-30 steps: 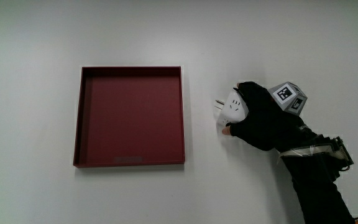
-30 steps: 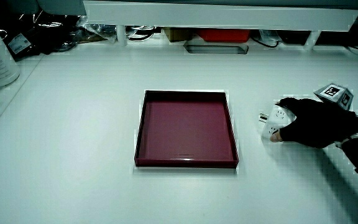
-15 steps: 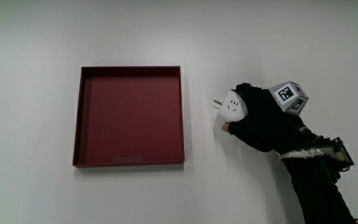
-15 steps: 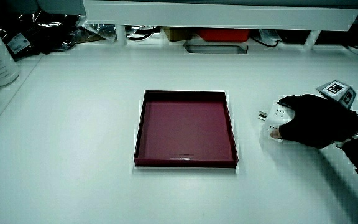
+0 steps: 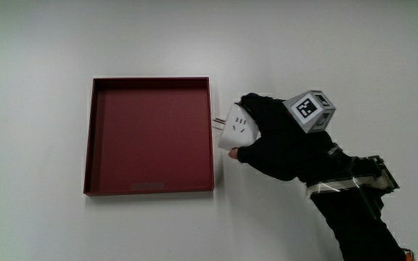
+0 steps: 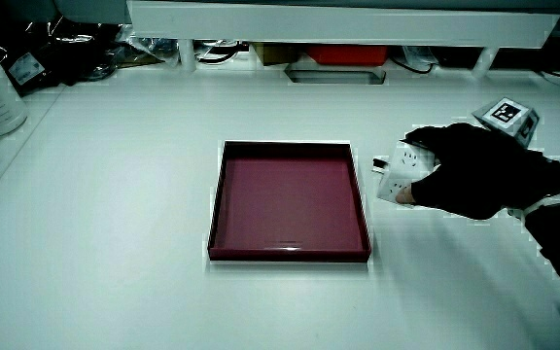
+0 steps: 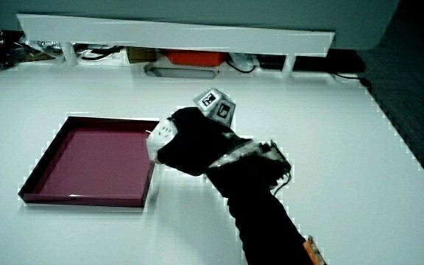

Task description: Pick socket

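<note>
Hand point(image 5: 278, 145) wraps the white socket point(image 5: 236, 129), fingers curled round its body; since half a second ago both have travelled across the desk point(image 5: 339, 58) to the red tray point(image 5: 151, 190), pins now at its rim. Socket looks lifted off the desk, though contact underneath is hard to judge. Pick appears done; carry toward the tray under way.

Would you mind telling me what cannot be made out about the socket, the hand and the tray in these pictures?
- Socket: the part inside the hand is covered by the glove in every view.
- Whether the socket rests on the table or is lifted: not clear from the main view.
- Socket prongs at the tray rim: too small in both side views to tell whether they touch it.
- Forearm: cut off by the main view's edge.
</note>
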A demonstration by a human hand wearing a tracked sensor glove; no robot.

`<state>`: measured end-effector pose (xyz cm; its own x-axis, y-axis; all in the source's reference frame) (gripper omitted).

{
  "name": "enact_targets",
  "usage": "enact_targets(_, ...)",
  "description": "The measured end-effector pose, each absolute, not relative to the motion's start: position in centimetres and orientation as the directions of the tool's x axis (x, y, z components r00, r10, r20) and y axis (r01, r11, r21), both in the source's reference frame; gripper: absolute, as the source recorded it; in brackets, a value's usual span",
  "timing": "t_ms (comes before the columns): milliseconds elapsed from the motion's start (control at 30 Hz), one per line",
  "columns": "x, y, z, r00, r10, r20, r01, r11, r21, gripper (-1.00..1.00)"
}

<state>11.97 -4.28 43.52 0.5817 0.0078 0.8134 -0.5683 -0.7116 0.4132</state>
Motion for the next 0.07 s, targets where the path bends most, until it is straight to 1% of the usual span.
enact_targets(67,11.03,-4.33,43.94,0.546,-0.026,0.837,-0.598,-0.712,0.368,1.00)
